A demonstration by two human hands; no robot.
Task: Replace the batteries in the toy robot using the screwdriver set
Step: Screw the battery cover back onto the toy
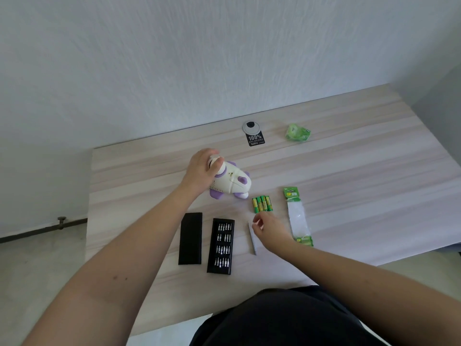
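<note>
The left hand (200,171) grips the toy robot (230,182) by its head end, fingers curled over the white rounded top. The robot lies tipped on its side on the table (349,171), white body with purple feet and arms, its lower end pointing away from the hand toward the right.

The right hand (270,229) hovers low over the table, nearer the person than the robot. Its fingers are loosely curled with thumb and forefinger close together; whether anything small is pinched between them cannot be told. Just left of this hand, partly under its fingertips, lies the slim grey screwdriver (252,239), pointing toward the person. It is unclear whether the hand touches it.

Just beyond the right fingertips sit four green and yellow batteries (262,204), side by side, touching one another, between the hand and the robot's feet. To the right of the hand lies the opened battery pack (298,217), clear plastic with green card ends.

To the left of the screwdriver is the open bit case (220,245), black, with rows of silver bits. Its black lid (190,238) lies just beside it, further left, below the left forearm.

Far beyond both hands, near the wall, are a black tag (256,139) reading "100%" against a round grey cable port (251,127), and to the right a crumpled green wrapper (298,132).
</note>
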